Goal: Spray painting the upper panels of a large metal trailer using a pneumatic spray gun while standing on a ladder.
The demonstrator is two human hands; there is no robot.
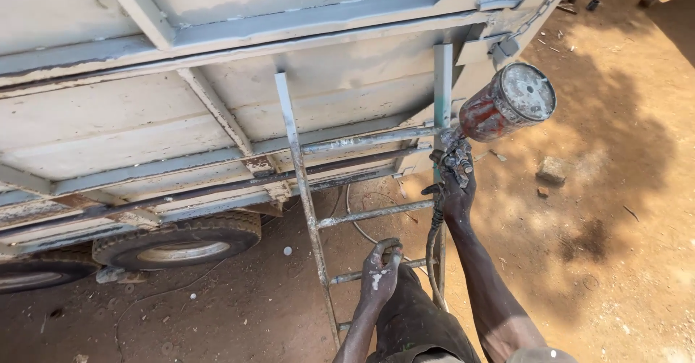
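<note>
My right hand (457, 196) grips a paint spray gun (455, 157) with a round metal cup (507, 106) stained red on top. The gun points at the grey metal side of a truck body (217, 117). A hose (434, 251) hangs down from the gun's handle. My left hand (381, 270), flecked with paint, is wrapped around a rung of a metal ladder (308, 204) that leans against the truck. I stand on the ladder, with my dark trousers (416, 319) visible below.
A truck tyre (181, 238) sits below the body on the dirt ground (615, 189). A chain and latch (521, 26) hang at the body's corner. A stone (554, 169) lies on the dirt. A thin cable (362, 225) loops on the ground.
</note>
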